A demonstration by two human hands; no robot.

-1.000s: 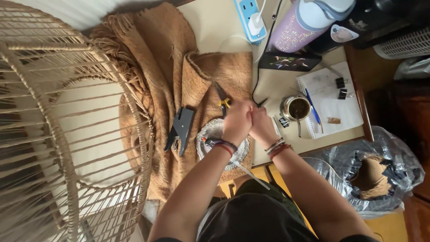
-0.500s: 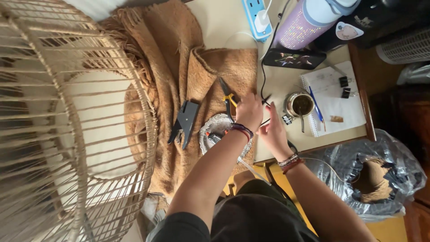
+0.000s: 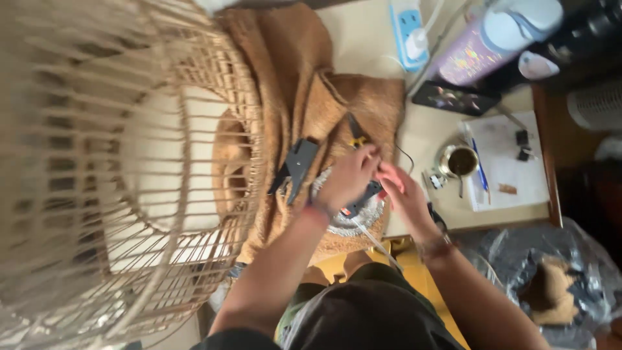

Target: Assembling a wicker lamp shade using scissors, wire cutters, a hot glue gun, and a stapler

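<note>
Gripping dark tool (image 3: 363,198), both hands (image 3: 372,181) (purple patterned bottle (image 3: 476,48) beyond).

A home craft corner: wicker frame (image 3: 116,181), burlap cloth (image 3: 291,84), cluttered desk (image 3: 369,39).

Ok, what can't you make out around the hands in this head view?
- Head view, motion blur: whether the left hand and right hand grip the dark tool between them.
- The pale coil is mostly covered by the hands.
- The yellow-handled tool: its tip hidden behind the left hand.
</note>
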